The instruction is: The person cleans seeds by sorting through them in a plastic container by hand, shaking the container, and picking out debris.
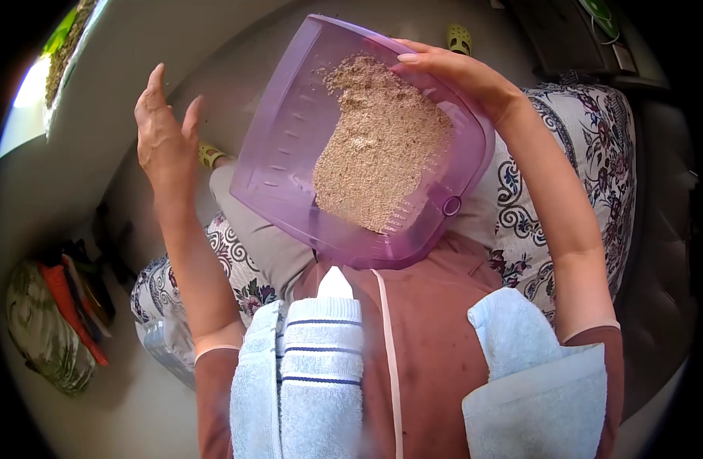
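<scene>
Underneath lies grey floor (244,80), with floral cloth (596,145) on either side of the lap (271,241). Purple tray (275,134), grain (382,145) inside, is above the lap; right hand (462,70) pinches its far-right rim, left hand (164,126) is raised, spread, apart from it.

"Where's the light coming from?"
"The window (32,88), far left of the tray (279,126); its glare burns white."
"And elsewhere?"
"Soft across the tray; the sofa (661,229) to its right looks dim, and the outer edges bow into black."
</scene>
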The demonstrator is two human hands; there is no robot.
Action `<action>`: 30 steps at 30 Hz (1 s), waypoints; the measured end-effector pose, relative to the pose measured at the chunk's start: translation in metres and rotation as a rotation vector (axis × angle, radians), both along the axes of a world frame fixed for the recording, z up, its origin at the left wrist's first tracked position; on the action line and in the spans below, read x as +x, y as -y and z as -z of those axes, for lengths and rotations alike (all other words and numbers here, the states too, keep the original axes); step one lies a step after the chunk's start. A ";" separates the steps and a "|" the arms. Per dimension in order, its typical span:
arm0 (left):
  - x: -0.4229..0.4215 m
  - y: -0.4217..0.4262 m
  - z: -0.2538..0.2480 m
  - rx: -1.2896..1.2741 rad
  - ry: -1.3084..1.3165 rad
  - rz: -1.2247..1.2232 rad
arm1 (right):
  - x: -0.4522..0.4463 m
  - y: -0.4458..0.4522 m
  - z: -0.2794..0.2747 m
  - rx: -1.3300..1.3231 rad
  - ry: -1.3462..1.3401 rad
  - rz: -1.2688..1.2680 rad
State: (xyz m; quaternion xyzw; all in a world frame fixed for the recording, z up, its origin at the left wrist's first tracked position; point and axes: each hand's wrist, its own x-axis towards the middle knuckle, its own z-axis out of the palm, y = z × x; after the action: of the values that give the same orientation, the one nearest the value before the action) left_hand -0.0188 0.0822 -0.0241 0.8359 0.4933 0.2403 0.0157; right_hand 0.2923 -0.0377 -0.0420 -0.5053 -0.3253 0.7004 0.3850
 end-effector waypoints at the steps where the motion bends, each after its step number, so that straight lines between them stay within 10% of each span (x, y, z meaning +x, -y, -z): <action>1: 0.002 0.001 0.002 0.012 0.007 0.060 | -0.001 -0.002 0.002 -0.003 -0.021 -0.001; 5: 0.044 0.034 0.008 -0.451 0.131 0.467 | -0.003 -0.003 0.000 -0.027 -0.070 -0.002; 19: 0.091 0.110 0.033 -0.545 -0.392 1.144 | 0.001 0.000 -0.001 -0.017 -0.054 0.033; 30: 0.019 0.087 0.015 -0.565 -0.082 0.909 | 0.001 -0.002 0.009 -0.014 -0.114 0.023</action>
State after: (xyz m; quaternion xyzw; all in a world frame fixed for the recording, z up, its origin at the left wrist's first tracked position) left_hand 0.0000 -0.0044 -0.0388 0.9372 0.1274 0.0343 0.3230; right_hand 0.2931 -0.0355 -0.0509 -0.4711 -0.2922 0.7258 0.4072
